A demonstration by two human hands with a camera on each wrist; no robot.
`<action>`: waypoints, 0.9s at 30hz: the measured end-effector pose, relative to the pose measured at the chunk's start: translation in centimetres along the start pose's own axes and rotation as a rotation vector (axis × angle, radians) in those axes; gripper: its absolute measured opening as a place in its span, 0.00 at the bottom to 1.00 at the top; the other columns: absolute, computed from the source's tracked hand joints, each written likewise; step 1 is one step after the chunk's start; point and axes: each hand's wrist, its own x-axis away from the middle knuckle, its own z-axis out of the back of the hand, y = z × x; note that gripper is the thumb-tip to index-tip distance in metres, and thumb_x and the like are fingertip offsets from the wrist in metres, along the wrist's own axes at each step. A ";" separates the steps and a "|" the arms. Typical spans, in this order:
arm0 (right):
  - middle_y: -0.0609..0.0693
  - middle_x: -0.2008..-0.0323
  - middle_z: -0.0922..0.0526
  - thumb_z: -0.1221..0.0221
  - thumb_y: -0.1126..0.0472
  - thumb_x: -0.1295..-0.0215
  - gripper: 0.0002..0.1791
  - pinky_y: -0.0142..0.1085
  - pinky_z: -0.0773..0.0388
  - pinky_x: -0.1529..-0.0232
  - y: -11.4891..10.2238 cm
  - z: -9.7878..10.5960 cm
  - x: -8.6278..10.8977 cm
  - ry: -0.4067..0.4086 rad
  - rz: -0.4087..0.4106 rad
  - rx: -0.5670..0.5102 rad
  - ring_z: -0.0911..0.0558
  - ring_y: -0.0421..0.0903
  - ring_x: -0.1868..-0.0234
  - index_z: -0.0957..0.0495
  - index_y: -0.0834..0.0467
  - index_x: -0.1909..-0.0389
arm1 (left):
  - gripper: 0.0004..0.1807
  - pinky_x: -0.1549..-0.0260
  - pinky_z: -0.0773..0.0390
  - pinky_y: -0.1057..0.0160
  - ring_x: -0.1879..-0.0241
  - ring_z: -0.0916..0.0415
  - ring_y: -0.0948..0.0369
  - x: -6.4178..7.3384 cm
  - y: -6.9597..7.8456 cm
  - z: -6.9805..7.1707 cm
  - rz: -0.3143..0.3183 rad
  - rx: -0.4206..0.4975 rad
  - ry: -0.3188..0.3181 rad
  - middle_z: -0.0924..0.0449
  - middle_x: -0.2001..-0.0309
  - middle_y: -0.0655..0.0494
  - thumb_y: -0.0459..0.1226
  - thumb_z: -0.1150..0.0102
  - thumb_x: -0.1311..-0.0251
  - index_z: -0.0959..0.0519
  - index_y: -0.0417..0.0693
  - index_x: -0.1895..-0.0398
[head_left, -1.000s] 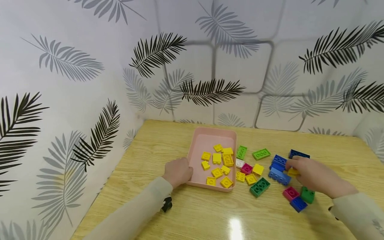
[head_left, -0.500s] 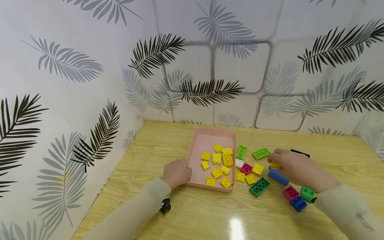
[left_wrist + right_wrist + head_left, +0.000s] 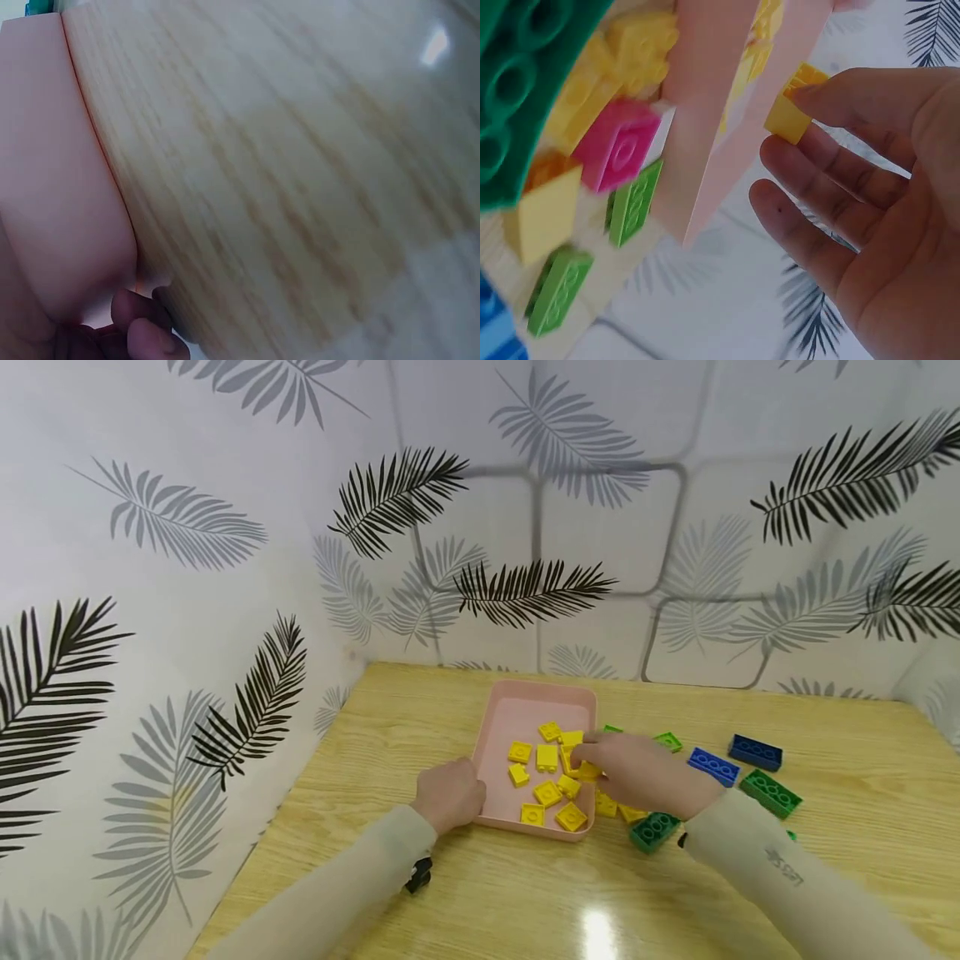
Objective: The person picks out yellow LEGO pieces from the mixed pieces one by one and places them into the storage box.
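Observation:
My left hand (image 3: pixel 450 795) grips the near left corner of a shallow pink tray (image 3: pixel 510 710). In the left wrist view its fingertips (image 3: pixel 157 339) curl in under the tray's wall (image 3: pixel 60 165). Several yellow toy bricks (image 3: pixel 547 758) lie scattered inside. Over the right rim, my right hand (image 3: pixel 648 770) pinches one yellow brick (image 3: pixel 786 121) between thumb and index finger, held up off the tray floor. The other fingers of that hand are loosely bent, as the right wrist view shows.
Right of the tray lie a dark green brick (image 3: pixel 654 832), a magenta brick (image 3: pixel 619 146), light green bricks (image 3: pixel 636 202) and more yellow ones, partly behind the right hand. Farther right are a blue brick (image 3: pixel 714 766), a navy brick (image 3: pixel 755 752) and another green brick (image 3: pixel 770 793). Patterned cloth hangs behind.
The right hand has carried the yellow brick leftward from among the blue bricks to above the tray's right side. My left hand stays at the tray's corner.

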 end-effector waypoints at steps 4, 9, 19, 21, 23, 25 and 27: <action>0.43 0.52 0.19 0.31 0.65 0.42 0.20 0.38 0.20 0.56 -1.3 -0.9 -1.9 -0.075 -0.022 -0.085 0.23 0.41 0.61 0.18 0.49 0.48 | 0.14 0.81 0.28 0.58 0.81 0.31 0.59 0.0 0.0 0.0 -0.002 0.001 0.004 0.29 0.79 0.54 0.44 0.52 0.31 0.26 0.45 0.70; 0.42 0.50 0.19 0.33 0.66 0.37 0.17 0.40 0.20 0.47 -2.5 -1.8 -3.5 -0.070 0.064 -0.078 0.20 0.42 0.52 0.18 0.49 0.48 | 0.13 0.80 0.28 0.57 0.80 0.30 0.58 0.1 0.1 0.0 -0.002 0.016 0.012 0.28 0.78 0.53 0.43 0.52 0.31 0.26 0.44 0.70; 0.43 0.59 0.18 0.31 0.60 0.38 0.11 0.35 0.20 0.52 -4.6 -2.9 -6.1 -0.055 0.200 -0.085 0.22 0.40 0.60 0.18 0.51 0.55 | 0.13 0.81 0.29 0.58 0.82 0.31 0.58 -0.2 0.0 -0.1 -0.007 0.016 0.009 0.28 0.79 0.54 0.44 0.50 0.32 0.27 0.46 0.71; 0.43 0.59 0.19 0.32 0.62 0.38 0.10 0.34 0.20 0.53 -4.9 -2.9 -6.4 -0.049 0.216 -0.076 0.22 0.39 0.61 0.18 0.51 0.56 | 0.13 0.81 0.29 0.58 0.82 0.31 0.59 -0.2 -0.1 -0.2 -0.009 0.012 0.005 0.29 0.79 0.54 0.44 0.50 0.32 0.27 0.46 0.71; 0.43 0.60 0.19 0.32 0.62 0.37 0.10 0.34 0.20 0.53 -5.1 -3.0 -6.6 -0.054 0.209 -0.066 0.22 0.39 0.61 0.18 0.51 0.56 | 0.12 0.81 0.30 0.58 0.82 0.31 0.59 -0.2 -0.1 -0.1 -0.009 0.015 -0.003 0.29 0.79 0.55 0.43 0.49 0.32 0.27 0.46 0.71; 0.43 0.59 0.19 0.32 0.63 0.37 0.11 0.34 0.20 0.54 -5.2 -3.0 -6.7 -0.059 0.202 -0.056 0.22 0.39 0.61 0.17 0.50 0.55 | 0.12 0.81 0.30 0.59 0.82 0.31 0.59 -0.2 -0.1 0.0 -0.008 0.016 -0.010 0.29 0.79 0.55 0.43 0.49 0.32 0.26 0.46 0.71; 0.44 0.59 0.19 0.32 0.63 0.38 0.11 0.34 0.20 0.54 -5.2 -3.1 -6.8 -0.068 0.192 -0.052 0.22 0.39 0.62 0.17 0.50 0.55 | 0.12 0.81 0.29 0.59 0.82 0.31 0.60 -0.2 -0.2 0.0 -0.007 0.015 -0.011 0.29 0.78 0.55 0.43 0.50 0.32 0.26 0.46 0.71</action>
